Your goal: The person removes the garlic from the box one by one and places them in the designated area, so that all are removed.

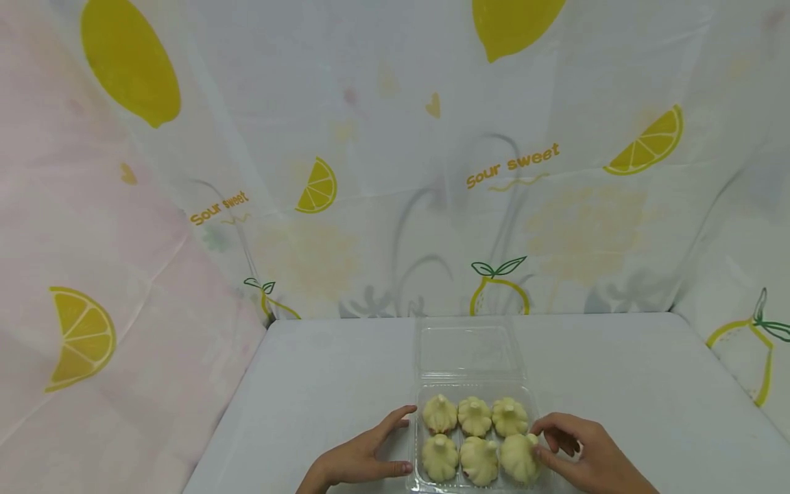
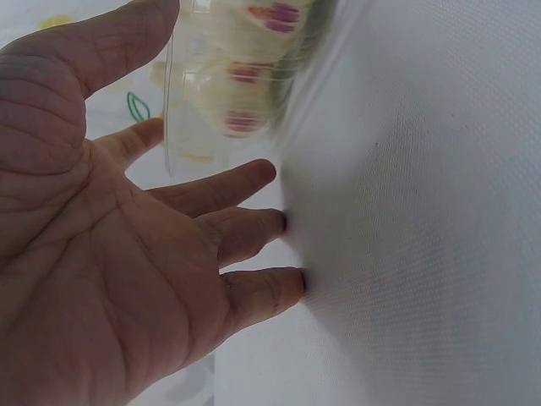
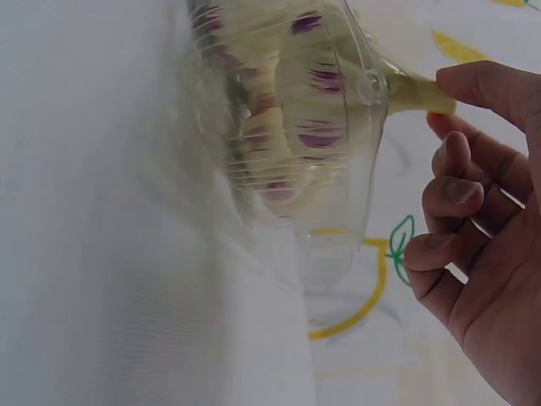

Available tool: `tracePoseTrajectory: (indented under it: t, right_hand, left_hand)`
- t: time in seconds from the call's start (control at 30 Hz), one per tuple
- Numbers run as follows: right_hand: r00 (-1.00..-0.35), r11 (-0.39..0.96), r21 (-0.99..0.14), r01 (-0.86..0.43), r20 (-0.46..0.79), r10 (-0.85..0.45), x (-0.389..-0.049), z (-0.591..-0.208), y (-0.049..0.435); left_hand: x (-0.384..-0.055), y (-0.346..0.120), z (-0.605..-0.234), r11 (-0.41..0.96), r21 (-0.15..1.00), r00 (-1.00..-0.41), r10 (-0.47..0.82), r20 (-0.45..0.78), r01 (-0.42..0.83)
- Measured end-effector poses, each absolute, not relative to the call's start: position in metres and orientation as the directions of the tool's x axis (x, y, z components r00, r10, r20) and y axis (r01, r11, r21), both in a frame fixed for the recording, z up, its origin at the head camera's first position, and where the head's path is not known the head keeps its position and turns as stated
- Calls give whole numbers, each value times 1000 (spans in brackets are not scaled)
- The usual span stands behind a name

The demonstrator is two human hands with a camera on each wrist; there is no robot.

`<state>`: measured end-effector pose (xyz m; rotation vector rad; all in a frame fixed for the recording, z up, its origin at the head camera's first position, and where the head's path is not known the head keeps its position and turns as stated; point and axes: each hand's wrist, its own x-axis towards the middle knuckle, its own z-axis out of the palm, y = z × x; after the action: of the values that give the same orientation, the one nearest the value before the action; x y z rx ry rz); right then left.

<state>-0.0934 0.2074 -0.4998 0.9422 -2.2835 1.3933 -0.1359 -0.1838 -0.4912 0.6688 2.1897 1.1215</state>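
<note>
Several pale garlic bulbs (image 1: 474, 417) with purple marks low on their sides sit in two rows inside a clear plastic box (image 1: 415, 446). My right hand (image 1: 583, 446) is at the box's right side, thumb and index finger pinching the stem of the front right garlic bulb (image 1: 517, 458). In the right wrist view that stem (image 3: 414, 95) rises above the box rim between the two fingertips, the other fingers curled below. On the left side, my left hand (image 1: 364, 456) has its fingers spread, thumb and index finger at the box wall and the other fingertips on the table.
The box's clear lid (image 1: 469, 350) lies folded back behind it on the white table (image 1: 321, 370). Lemon-printed cloth (image 1: 370, 137) hangs at the back and both sides, meeting the table's far edge.
</note>
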Motion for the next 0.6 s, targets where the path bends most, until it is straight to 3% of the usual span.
tracePoseTrajectory:
  t: [0.6]
  right_hand:
    - [-772,445,-644,-622,598,-214,-93,-468,221]
  left_hand:
    - [-137,-184,-491,524,835,-699,660,-274,167]
